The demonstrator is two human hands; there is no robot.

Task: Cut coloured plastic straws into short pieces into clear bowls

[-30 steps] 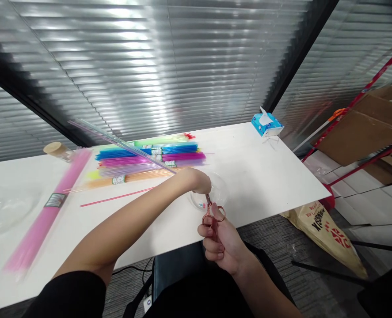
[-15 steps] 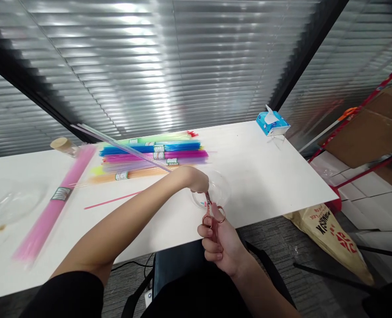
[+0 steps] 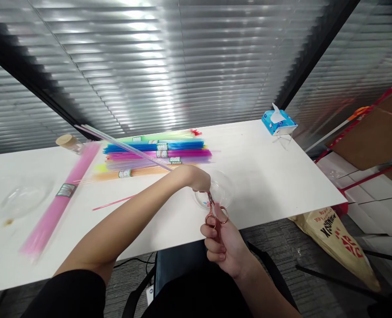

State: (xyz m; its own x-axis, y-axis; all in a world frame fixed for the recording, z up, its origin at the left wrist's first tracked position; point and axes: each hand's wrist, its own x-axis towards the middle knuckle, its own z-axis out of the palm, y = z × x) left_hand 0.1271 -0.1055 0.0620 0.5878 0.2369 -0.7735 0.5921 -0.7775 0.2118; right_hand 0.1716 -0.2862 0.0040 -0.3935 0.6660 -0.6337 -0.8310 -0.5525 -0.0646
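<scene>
My left hand (image 3: pixel 199 178) is closed around several long, thin, clear-to-purplish plastic straws (image 3: pixel 126 148), which slant up and left behind my wrist. Their near ends are hidden by the hand. In my right hand (image 3: pixel 224 247) are rose-gold scissors (image 3: pixel 210 199), thumb and finger through the loops, with the blades pointing up at the underside of my left fist. Whether the blades touch the straws is hidden. Below both sits a clear round bowl (image 3: pixel 229 191) with a few tiny coloured pieces (image 3: pixel 205 203) inside. A single pink straw (image 3: pixel 114 202) lies left, partly behind my forearm.
Bundles of coloured straws (image 3: pixel 182 145) lie at the back of the white table (image 3: pixel 265 176). A pink bundle (image 3: pixel 50 221), a cork-topped jar (image 3: pixel 69 142) and a clear dish (image 3: pixel 25 198) are left. A blue tissue pack (image 3: pixel 279 123) stands back right; a paper bag (image 3: pixel 336 240) is below the right edge.
The view has shifted slightly, so the table's contents appear a little further right. Both hands keep nearly the same pose, still holding the straws and scissors.
</scene>
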